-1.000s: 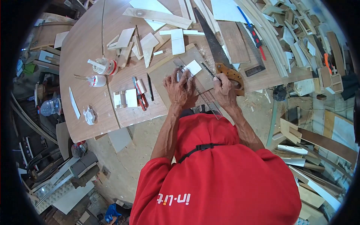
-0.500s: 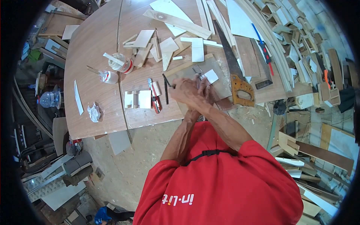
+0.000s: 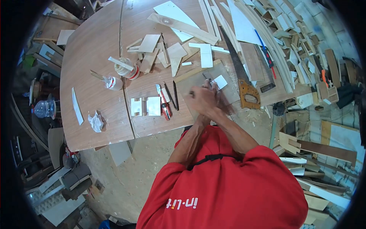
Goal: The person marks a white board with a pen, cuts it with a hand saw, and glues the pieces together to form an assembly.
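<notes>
My right hand (image 3: 203, 100) crosses over my left forearm above a grey board (image 3: 232, 88). It is blurred, its fingers curled, with a small dark end showing at their left; what that belongs to I cannot make out. My left hand (image 3: 216, 93) is partly hidden behind it, fingers bent down beside a thin metal tool (image 3: 207, 78) and a small white square piece (image 3: 220, 81). What the left fingers grip is hidden. Two dark pencil-like sticks, one a black stick (image 3: 175, 95), lie left of the hands beside a red utility knife (image 3: 164, 105).
A handsaw (image 3: 248, 93) lies on the right, past it a blue-handled tool (image 3: 267, 55) and long strips. Notched white pieces (image 3: 153, 106), a glue jar (image 3: 130, 68), a brush pot (image 3: 113, 83) and crumpled tissue (image 3: 95, 122) lie left. Wood offcuts (image 3: 177, 53) are behind.
My right hand has moved away from the dark stick at its left. Two dark sticks now lie side by side near the knife. The view has shifted slightly.
</notes>
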The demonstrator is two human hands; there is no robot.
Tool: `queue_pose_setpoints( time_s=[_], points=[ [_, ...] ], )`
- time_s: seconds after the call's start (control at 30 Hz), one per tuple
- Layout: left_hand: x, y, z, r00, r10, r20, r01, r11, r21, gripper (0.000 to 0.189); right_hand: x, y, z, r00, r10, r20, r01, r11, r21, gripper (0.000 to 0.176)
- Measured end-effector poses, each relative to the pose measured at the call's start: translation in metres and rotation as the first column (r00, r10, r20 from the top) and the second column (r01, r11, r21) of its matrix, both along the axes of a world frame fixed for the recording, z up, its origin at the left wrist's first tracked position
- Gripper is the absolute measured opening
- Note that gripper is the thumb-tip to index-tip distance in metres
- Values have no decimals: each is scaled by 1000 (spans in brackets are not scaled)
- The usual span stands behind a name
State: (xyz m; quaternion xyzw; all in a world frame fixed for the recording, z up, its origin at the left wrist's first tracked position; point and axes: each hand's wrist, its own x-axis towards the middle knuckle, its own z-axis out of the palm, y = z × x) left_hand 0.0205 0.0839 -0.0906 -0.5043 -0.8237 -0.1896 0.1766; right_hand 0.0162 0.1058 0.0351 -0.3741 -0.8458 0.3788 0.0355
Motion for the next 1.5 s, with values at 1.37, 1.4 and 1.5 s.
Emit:
queue_pose_setpoints(
  time_s=[1.37,1.4,1.5],
  points=[
    [-25,-24,-27,976,-187,107,174,977,119,69,64,-22,-5,888,-273,-371,177,945,-274,22],
    [-25,-24,-26,960,-215,177,190,971,147,69,64,-22,-5,890,-259,-375,169,952,-256,22],
    [-28,-24,-22,936,-226,268,196,971,137,68,62,-22,-4,899,-216,-380,146,968,-207,22]
  ],
)
